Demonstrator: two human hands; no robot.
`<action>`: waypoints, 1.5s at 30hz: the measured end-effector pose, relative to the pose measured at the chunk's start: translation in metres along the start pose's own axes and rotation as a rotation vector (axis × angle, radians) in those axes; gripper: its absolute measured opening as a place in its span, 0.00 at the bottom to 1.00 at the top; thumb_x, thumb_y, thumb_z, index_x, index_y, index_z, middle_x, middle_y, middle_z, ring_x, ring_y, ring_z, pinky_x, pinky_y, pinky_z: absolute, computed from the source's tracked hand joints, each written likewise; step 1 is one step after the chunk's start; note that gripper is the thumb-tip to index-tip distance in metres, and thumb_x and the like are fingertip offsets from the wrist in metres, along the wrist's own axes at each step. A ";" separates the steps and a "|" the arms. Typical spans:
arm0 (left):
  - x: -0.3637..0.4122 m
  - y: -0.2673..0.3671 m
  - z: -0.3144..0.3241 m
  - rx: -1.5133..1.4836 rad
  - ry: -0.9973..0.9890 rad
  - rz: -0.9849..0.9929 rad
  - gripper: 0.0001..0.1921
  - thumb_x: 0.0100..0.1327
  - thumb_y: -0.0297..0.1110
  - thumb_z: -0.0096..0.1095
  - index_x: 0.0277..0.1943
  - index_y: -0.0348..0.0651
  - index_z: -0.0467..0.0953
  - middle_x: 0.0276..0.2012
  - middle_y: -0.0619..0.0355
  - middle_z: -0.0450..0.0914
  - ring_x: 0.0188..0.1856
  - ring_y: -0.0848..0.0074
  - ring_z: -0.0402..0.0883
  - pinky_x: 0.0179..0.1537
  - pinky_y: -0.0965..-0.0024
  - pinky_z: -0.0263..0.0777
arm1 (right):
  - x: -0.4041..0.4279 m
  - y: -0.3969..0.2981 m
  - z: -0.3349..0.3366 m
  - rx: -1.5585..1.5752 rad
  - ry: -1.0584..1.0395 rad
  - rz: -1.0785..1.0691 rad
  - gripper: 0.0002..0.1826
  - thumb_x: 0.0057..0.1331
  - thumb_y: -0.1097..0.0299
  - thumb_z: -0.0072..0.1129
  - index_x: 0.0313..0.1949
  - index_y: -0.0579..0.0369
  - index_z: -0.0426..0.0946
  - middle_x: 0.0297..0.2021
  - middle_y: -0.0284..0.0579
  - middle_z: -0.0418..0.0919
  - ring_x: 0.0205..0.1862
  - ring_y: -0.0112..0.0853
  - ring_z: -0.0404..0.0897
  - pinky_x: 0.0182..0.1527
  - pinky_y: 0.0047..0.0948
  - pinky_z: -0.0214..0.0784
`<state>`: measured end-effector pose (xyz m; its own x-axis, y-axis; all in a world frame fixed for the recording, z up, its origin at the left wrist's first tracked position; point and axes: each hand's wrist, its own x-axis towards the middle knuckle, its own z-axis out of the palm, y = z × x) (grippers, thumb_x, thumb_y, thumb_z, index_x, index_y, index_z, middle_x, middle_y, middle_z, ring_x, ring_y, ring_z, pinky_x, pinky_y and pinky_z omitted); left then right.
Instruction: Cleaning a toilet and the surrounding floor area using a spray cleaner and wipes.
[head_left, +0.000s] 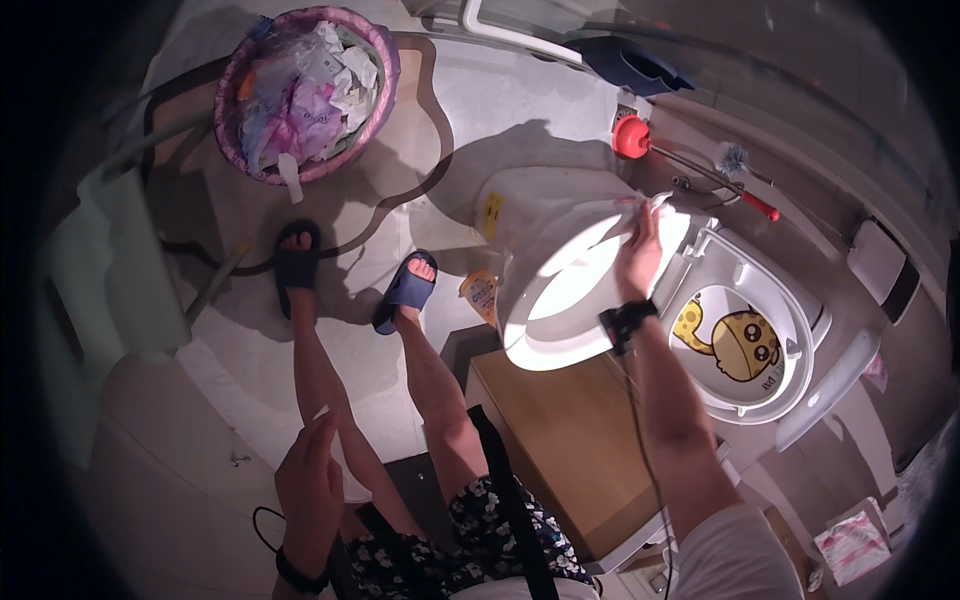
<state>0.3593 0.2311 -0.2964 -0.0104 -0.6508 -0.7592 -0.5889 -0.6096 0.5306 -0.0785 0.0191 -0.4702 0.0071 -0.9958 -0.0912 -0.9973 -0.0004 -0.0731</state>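
Note:
My right hand (640, 255), with a black band on its wrist, reaches over the toilet bowl (525, 341) and touches its rim on the far side. A crumpled white tissue (661, 201) shows at its fingertips. The toilet seat (802, 375) is raised against the lid (724, 300), which bears a giraffe cartoon. My left hand (309, 476) is held above my leg, away from the toilet. Its fingers are curled, and a small white piece, seemingly tissue (322, 412), sticks out at their tips; the palm is hidden.
A pink-rimmed waste basket (225, 112) full of wrappers and tissue stands on the far-left floor. A red plunger (631, 137) and a toilet brush (733, 159) are behind the toilet. A wooden-topped cabinet (562, 442) adjoins the bowl. A yellow packet (478, 295) lies near my slippers (405, 296).

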 end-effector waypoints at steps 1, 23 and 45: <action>-0.005 -0.006 -0.004 0.033 0.013 0.004 0.28 0.52 0.13 0.49 0.58 0.42 0.72 0.53 0.50 0.77 0.51 0.58 0.80 0.50 0.62 0.76 | -0.019 -0.039 -0.004 0.221 -0.129 0.262 0.32 0.62 0.87 0.40 0.66 0.56 0.63 0.63 0.61 0.66 0.59 0.48 0.73 0.60 0.35 0.67; -0.012 -0.024 -0.052 0.226 -0.102 0.142 0.28 0.53 0.13 0.50 0.58 0.42 0.73 0.52 0.54 0.78 0.51 0.62 0.80 0.50 0.65 0.76 | -0.101 -0.103 -0.014 0.172 -0.155 0.049 0.36 0.57 0.88 0.41 0.65 0.45 0.66 0.62 0.57 0.68 0.56 0.49 0.75 0.52 0.40 0.74; -0.126 -0.118 0.044 0.223 0.239 0.216 0.27 0.54 0.12 0.47 0.57 0.42 0.74 0.50 0.49 0.78 0.48 0.56 0.79 0.47 0.63 0.73 | -0.306 -0.013 -0.042 0.379 0.206 0.093 0.26 0.67 0.84 0.38 0.64 0.56 0.66 0.59 0.50 0.70 0.63 0.39 0.68 0.66 0.36 0.57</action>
<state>0.3944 0.4049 -0.2804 0.0191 -0.8565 -0.5157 -0.7554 -0.3503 0.5538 -0.0712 0.3203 -0.4000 -0.1349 -0.9874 0.0827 -0.8955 0.0858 -0.4367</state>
